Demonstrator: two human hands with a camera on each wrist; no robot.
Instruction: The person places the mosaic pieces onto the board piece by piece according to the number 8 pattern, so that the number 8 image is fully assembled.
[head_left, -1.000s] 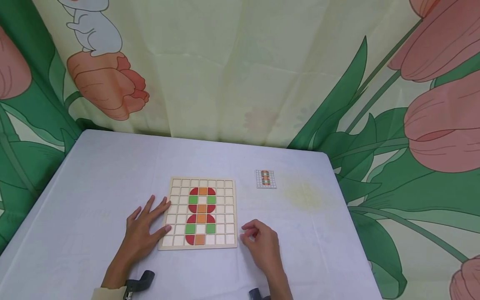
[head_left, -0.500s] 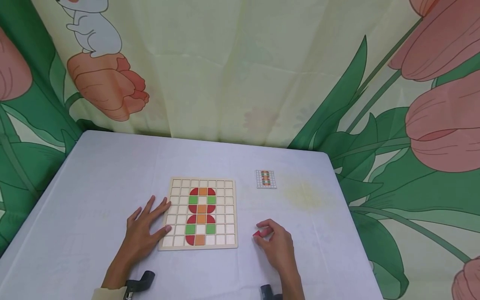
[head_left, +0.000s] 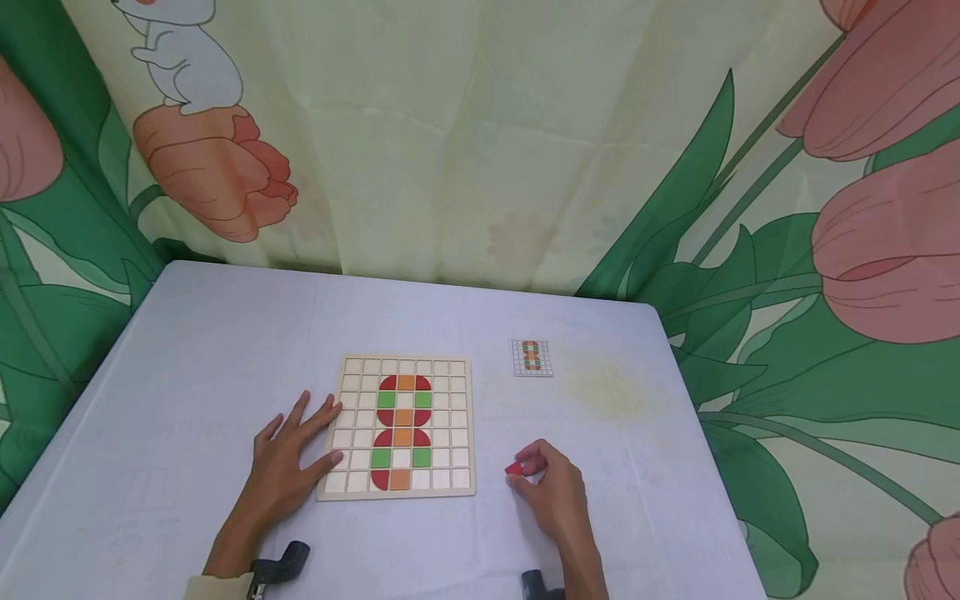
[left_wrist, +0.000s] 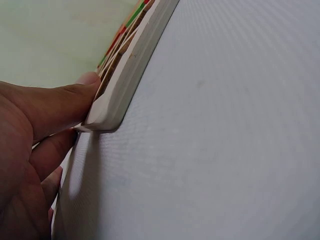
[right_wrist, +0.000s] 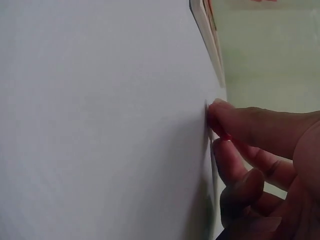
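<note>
A square wooden grid board (head_left: 441, 435) lies on the white tablecloth. Down its middle run red rounded tiles (head_left: 381, 480), orange square tiles (head_left: 400, 479) and green square tiles (head_left: 381, 458). My left hand (head_left: 285, 467) rests at the board's left edge with fingers spread; in the left wrist view the thumb (left_wrist: 65, 102) touches the rim near a corner. To the right of the board, my right hand (head_left: 551, 492) pinches a small red tile (head_left: 513, 468) between thumb and finger, low over the cloth. The fingers mostly cover that tile in the right wrist view.
A small printed card (head_left: 532, 358) with a coloured grid pattern lies behind and right of the board. Beyond the table's far edge hangs a curtain (head_left: 450, 167) printed with tulips and a rabbit. Dark wrist mounts (head_left: 281, 564) sit near both wrists.
My right hand has moved right, away from the board's right edge, and a red tile now shows in its fingertips. The left hand and the board have stayed put.
</note>
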